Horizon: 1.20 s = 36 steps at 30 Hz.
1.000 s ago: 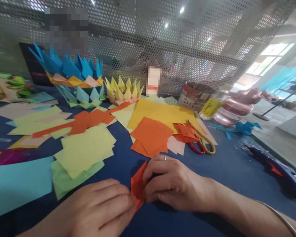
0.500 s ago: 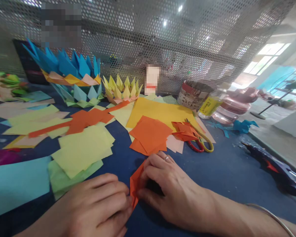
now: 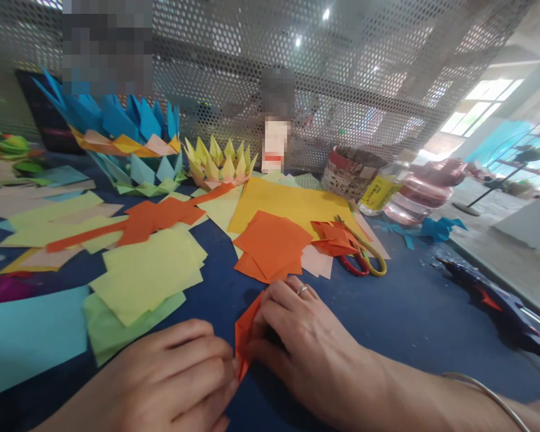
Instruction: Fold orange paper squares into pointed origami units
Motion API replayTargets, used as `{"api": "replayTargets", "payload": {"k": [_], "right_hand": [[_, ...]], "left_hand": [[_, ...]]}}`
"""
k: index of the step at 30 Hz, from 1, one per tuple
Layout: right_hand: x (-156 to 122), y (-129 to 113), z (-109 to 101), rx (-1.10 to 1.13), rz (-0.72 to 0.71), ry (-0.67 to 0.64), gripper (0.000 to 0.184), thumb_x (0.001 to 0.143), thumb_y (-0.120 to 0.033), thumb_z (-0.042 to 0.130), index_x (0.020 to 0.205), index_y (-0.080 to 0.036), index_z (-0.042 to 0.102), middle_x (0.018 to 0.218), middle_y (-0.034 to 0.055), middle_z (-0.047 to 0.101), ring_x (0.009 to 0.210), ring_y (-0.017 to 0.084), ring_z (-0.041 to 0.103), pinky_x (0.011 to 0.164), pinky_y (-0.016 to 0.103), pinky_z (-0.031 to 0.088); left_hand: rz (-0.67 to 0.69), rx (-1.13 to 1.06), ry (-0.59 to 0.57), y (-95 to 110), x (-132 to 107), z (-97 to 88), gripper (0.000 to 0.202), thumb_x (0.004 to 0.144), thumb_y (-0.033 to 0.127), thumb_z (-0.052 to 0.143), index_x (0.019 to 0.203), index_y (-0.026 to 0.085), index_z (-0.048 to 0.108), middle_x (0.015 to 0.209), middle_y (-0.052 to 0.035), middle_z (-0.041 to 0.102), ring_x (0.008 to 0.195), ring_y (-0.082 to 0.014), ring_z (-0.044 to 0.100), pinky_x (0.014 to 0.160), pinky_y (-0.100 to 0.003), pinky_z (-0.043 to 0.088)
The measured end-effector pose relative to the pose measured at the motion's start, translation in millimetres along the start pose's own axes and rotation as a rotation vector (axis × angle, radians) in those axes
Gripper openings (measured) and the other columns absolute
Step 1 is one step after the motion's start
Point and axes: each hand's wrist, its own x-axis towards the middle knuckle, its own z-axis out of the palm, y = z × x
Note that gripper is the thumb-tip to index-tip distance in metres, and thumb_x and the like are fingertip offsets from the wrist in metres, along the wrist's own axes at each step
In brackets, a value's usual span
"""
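Observation:
A small folded piece of orange paper (image 3: 245, 330) lies at the front middle of the dark blue table, between my two hands. My right hand (image 3: 299, 342), with a ring on one finger, is closed on its right side, thumb and fingers pinching it. The fingers of my left hand (image 3: 180, 372) are curled together at its lower left edge, the fingertips partly hidden. Just beyond my right hand is a stack of orange paper squares (image 3: 272, 243). To its right, several folded orange pieces (image 3: 335, 237) rest against the scissors (image 3: 362, 258).
Pale green sheets (image 3: 148, 273) and a light blue sheet (image 3: 31, 336) lie at left. Behind stand a blue folded-paper ring (image 3: 121, 120) and a yellow one (image 3: 220, 159). A glue gun (image 3: 492, 303), bottle (image 3: 378, 192) and round container (image 3: 348, 174) are at right, before a perforated metal screen (image 3: 234, 78).
The view has shifted slightly. Both hands keep nearly the same place and grip on the folded orange paper.

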Motion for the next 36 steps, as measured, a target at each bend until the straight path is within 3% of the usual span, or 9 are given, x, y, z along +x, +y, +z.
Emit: {"api": "replayTargets", "payload": {"k": [8,16,21,25,29,33,36], "right_hand": [[1,1,-1,0.018,0.016,0.015,0.02,0.097,-0.025,0.08,0.084,-0.017,0.069,0.099,0.0054,0.068,0.092,0.023,0.062,0.087,0.041,0.051],[2,6,1,0.089,0.004,0.089,0.021,0.091,-0.027,0.088,0.083,-0.018,0.071,0.096,0.003,0.068,0.089,0.02,0.062,0.081,0.036,0.048],[4,7,-2,0.102,0.088,0.104,0.03,0.084,-0.03,0.094,0.084,-0.018,0.067,0.099,0.004,0.067,0.092,0.022,0.061,0.08,0.035,0.047],[3,6,-1,0.097,0.087,0.094,0.028,0.09,-0.031,0.089,0.086,-0.02,0.064,0.101,0.003,0.066,0.091,0.021,0.059,0.084,0.037,0.046],[1,3,2,0.039,0.104,0.052,0.016,0.099,-0.023,0.075,0.092,-0.019,0.061,0.105,0.0047,0.066,0.094,0.022,0.06,0.091,0.041,0.046],[2,2,3,-0.022,0.093,0.035,0.01,0.103,-0.024,0.067,0.097,-0.019,0.061,0.105,0.0066,0.067,0.094,0.024,0.061,0.093,0.044,0.047],[3,4,4,-0.067,0.066,0.049,0.007,0.103,-0.023,0.065,0.1,-0.019,0.061,0.105,0.0076,0.067,0.096,0.026,0.06,0.095,0.045,0.047]], "left_hand": [[0.101,0.077,-0.04,-2,15,-10.2,0.029,0.11,0.017,0.042,0.098,0.021,0.068,0.083,0.0024,0.077,0.072,-0.0133,0.072,0.075,-0.032,0.053],[0.043,0.066,-0.093,-3,11,-6.8,0.03,0.103,0.013,0.044,0.092,0.022,0.07,0.076,0.0026,0.065,0.067,-0.0131,0.063,0.06,-0.028,0.046],[0.016,0.106,-0.108,-2,4,-5.1,0.026,0.102,0.017,0.048,0.102,0.023,0.074,0.084,-0.0002,0.067,0.074,-0.0142,0.066,0.065,-0.025,0.053],[-0.016,0.139,-0.17,-1,-4,-2.8,0.015,0.101,0.033,0.062,0.102,0.024,0.075,0.089,-0.0026,0.067,0.081,-0.0165,0.069,0.074,-0.025,0.059],[-0.026,0.136,-0.18,-1,-7,-4.6,0.018,0.101,0.037,0.063,0.098,0.024,0.075,0.088,-0.0029,0.067,0.082,-0.0171,0.069,0.077,-0.026,0.061],[-0.029,0.11,-0.18,-2,-2,-7.8,0.019,0.102,0.034,0.061,0.09,0.024,0.072,0.084,-0.0017,0.065,0.076,-0.0151,0.067,0.07,-0.023,0.057],[-0.013,0.047,-0.15,-3,4,-8.9,0.025,0.102,0.019,0.053,0.081,0.022,0.066,0.078,0.0008,0.062,0.067,-0.0117,0.061,0.059,-0.021,0.048]]}}
